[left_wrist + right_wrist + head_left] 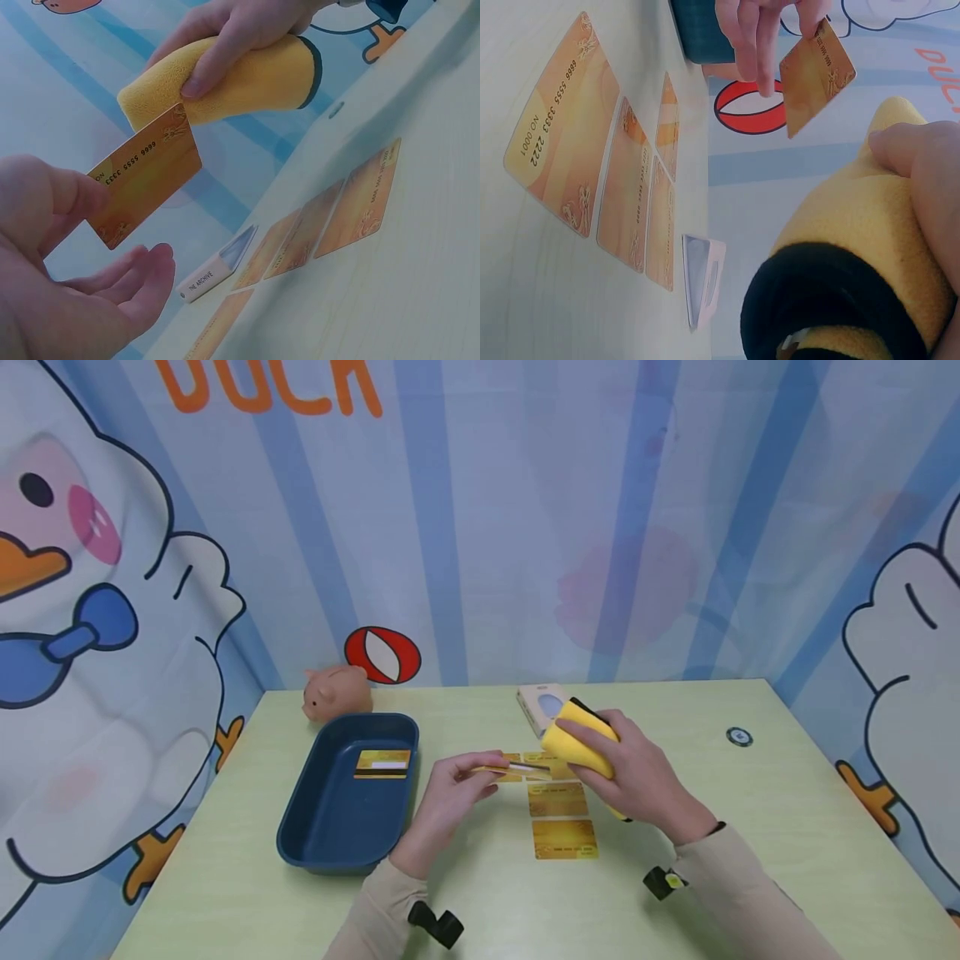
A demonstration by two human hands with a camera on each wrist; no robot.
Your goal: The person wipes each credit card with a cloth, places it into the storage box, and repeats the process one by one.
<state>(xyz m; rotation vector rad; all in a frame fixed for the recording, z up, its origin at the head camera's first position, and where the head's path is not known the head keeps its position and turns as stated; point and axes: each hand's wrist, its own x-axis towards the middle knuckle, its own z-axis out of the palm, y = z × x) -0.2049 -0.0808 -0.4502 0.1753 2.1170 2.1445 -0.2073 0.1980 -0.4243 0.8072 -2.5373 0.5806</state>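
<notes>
A gold card (150, 176) is pinched by its edge between the thumb and fingers of my left hand (459, 781), raised above the table. My right hand (648, 777) grips a folded yellow cloth (581, 745) with a dark edge, just right of the card. In the left wrist view one corner of the card meets or overlaps the cloth (240, 82); whether they touch, I cannot tell. Below the hands several gold cards lie flat on the table, among them one at the near end (565, 839) and another behind it (557, 799).
A dark blue tray (341, 831) with one gold card (382, 764) stands at the left. Behind it sits a pink piggy bank (337, 692). A small white box (540, 703) lies at the back, and a round dark disc (739, 737) at the right.
</notes>
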